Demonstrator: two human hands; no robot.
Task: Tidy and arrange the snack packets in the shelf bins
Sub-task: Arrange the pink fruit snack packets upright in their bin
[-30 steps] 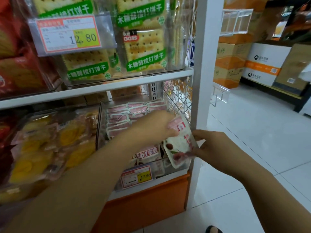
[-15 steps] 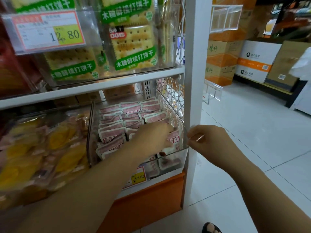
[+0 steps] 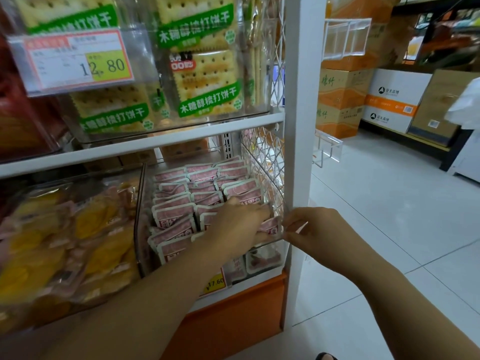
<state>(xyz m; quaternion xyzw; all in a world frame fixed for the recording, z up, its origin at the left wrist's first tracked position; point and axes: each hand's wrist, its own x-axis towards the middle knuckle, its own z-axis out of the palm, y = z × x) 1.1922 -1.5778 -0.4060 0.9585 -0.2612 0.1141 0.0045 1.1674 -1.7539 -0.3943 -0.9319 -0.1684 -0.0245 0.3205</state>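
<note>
A clear bin point(image 3: 138, 229) on the lower shelf holds several rows of pink-and-white snack packets point(image 3: 176, 216) standing on edge. My left hand point(image 3: 239, 224) reaches into the bin's front right part. Its fingers curl over one pink packet point(image 3: 272, 226) by the bin's right wall. My right hand point(image 3: 317, 229) is outside the shelf, thumb and forefinger pinching the bin's front right corner. The lower part of the gripped packet is hidden by my fingers.
A bin of yellow snack packs point(image 3: 65, 242) sits to the left, and cracker packs point(image 3: 207, 81) fill the shelf above behind a price tag point(image 3: 78, 61). A white upright post point(image 3: 298, 126) and wire mesh point(image 3: 262, 152) close the right side. Cardboard boxes point(image 3: 340, 100) stand across the tiled aisle.
A second ago both hands held the packet in front of the bin. The left hand has since carried it into the bin, and the right hand let go and moved to the bin's corner.
</note>
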